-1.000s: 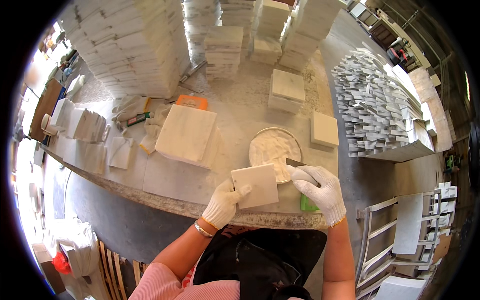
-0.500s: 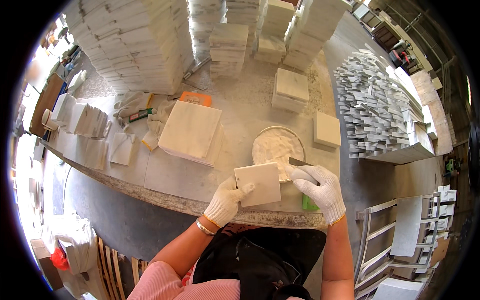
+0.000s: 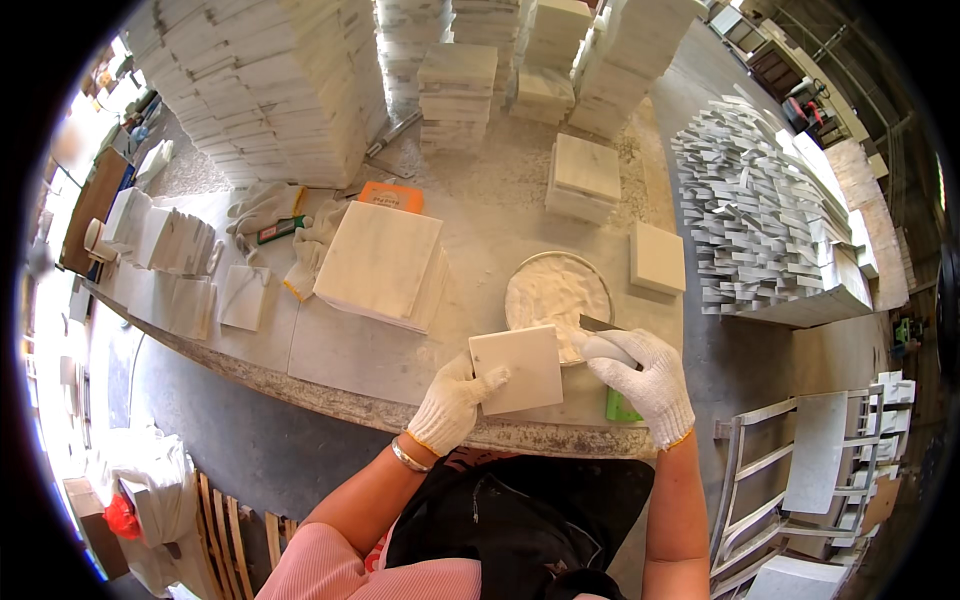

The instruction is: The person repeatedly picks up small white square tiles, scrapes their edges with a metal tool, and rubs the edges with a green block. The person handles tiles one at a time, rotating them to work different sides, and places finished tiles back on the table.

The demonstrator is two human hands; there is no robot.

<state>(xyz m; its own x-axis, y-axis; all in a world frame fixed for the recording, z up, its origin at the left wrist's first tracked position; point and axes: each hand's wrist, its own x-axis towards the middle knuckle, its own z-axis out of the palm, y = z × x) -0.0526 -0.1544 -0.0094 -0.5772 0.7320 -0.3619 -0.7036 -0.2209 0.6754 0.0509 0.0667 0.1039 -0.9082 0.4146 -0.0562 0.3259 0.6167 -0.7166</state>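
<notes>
My left hand [image 3: 455, 400], in a white knit glove, grips a square white stone tile [image 3: 517, 368] by its left edge, thumb on top. In my gloved right hand [image 3: 645, 378] is a putty knife [image 3: 597, 324], its dark blade pointing left over a round pan of white paste [image 3: 556, 296]. The knife's handle is hidden by the fingers. Beneath the right hand a green object [image 3: 621, 407] shows in part on the table. Left of the pan stands a stack of square tiles [image 3: 380, 262].
Tall tile stacks [image 3: 270, 90] line the back of the table [image 3: 480, 220]. Smaller tile piles stand at right [image 3: 657, 258] and far left [image 3: 172, 240]. Spare gloves [image 3: 265, 207] and an orange box [image 3: 391, 197] lie behind the near stack. A metal rack [image 3: 735, 490] stands at lower right.
Almost nothing differs. My right hand and the knife have shifted very slightly to the right; the left hand and its tile keep their place.
</notes>
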